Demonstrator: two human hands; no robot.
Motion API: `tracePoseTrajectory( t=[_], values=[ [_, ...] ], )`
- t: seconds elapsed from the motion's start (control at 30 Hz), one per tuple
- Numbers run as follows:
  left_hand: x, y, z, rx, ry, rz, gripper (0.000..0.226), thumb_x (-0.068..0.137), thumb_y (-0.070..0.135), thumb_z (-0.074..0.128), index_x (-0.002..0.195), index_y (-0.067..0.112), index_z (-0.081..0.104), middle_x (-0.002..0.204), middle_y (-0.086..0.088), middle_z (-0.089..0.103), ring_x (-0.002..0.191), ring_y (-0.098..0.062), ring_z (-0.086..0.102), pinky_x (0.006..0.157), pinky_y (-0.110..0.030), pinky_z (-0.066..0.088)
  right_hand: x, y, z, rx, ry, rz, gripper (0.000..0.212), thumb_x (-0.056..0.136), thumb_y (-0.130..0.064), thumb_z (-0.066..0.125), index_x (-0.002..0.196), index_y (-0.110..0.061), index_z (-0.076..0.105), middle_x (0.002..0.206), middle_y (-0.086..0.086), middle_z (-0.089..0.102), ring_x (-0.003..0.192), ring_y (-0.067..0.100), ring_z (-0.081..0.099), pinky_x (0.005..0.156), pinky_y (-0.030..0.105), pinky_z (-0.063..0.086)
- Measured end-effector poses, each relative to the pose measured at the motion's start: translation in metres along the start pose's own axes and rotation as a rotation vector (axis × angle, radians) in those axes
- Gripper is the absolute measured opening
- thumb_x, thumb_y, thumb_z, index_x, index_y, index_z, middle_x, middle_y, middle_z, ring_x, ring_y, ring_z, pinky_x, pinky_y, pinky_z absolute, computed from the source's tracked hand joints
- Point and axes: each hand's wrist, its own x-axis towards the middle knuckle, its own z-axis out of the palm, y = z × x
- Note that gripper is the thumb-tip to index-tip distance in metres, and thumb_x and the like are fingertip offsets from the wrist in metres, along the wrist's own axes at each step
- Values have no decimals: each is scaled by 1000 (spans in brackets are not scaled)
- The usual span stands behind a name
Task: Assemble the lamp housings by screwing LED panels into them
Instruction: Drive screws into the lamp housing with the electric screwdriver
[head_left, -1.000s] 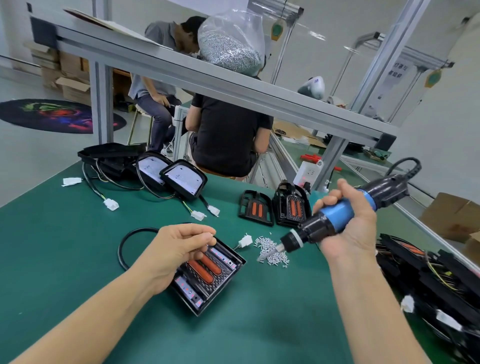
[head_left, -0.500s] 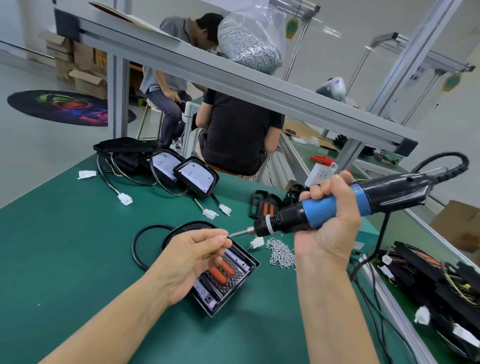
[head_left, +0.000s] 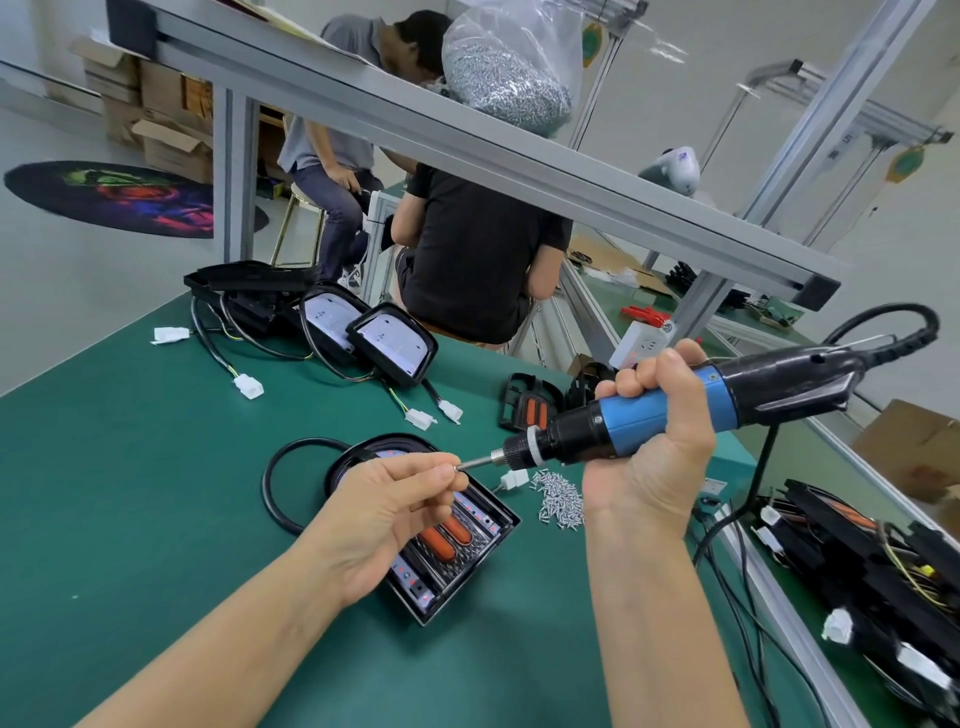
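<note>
A black lamp housing (head_left: 470, 564) with an LED panel and two orange strips lies on the green bench. My left hand (head_left: 384, 512) hovers above it, thumb and forefinger pinching a small screw against the bit of the electric screwdriver (head_left: 670, 410). My right hand (head_left: 657, 441) grips the screwdriver's blue barrel, holding it nearly level with the bit pointing left. A pile of loose screws (head_left: 558, 496) lies just right of the housing, beside a white connector (head_left: 514, 478). The housing's black cable (head_left: 275, 483) loops to the left.
Two finished lamps (head_left: 392, 345) with wires sit at the back left. More black housings (head_left: 883, 582) are stacked at the right edge. An open housing (head_left: 530, 408) lies behind the screwdriver. An aluminium shelf rail (head_left: 467, 150) with a bag of screws (head_left: 511, 73) crosses overhead. Two people sit behind.
My right hand lifted the screwdriver from the screw pile and swung its bit left to my left hand's fingertips, which rose slightly to meet it.
</note>
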Motion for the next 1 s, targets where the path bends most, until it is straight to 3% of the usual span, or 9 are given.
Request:
tracePoseTrajectory(
  t=[0.13,0.33,0.43,0.53,0.8,1.0],
  values=[
    [1,-1,2,-29,26,69,20,68,3,66,86,-5,69,70,-12,69,54,-12,60,54,-20,53,-1,2,1,14,11,-28,20,75,-10,59,92,-20,54,58,-7,50,50,6,48,55,20,46],
    [3,2,1,-19,75,161,14,65,3,66,78,0,72,69,-13,70,54,-12,61,54,-19,53,-6,10,-2,12,33,-19,25,78,-9,60,97,-22,54,64,-7,51,56,7,51,63,21,47],
    [7,11,-5,-12,93,195,12,66,3,65,72,4,75,69,-12,70,54,-11,61,55,-18,53,-8,9,-7,-81,-56,61,28,85,-4,60,100,-26,55,71,-7,57,67,9,58,73,24,49],
    [11,17,-10,8,94,223,15,68,2,64,68,8,77,67,-10,70,53,-9,60,56,-17,53,-6,6,-9,-51,-114,196,33,81,-1,63,102,-25,58,75,-5,60,72,11,61,76,25,53],
    [17,13,-17,39,110,241,11,72,-1,65,75,4,74,69,-12,70,53,-10,59,56,-18,53,-10,22,-10,30,33,168,31,88,2,60,105,-24,57,74,-7,63,66,9,62,70,21,54],
    [19,14,-29,320,118,236,18,79,-2,68,89,12,72,77,-7,74,62,-7,63,56,-15,50,-9,32,-14,-8,41,188,33,87,2,61,108,-23,56,70,-7,61,64,10,58,69,22,54]
  ],
)
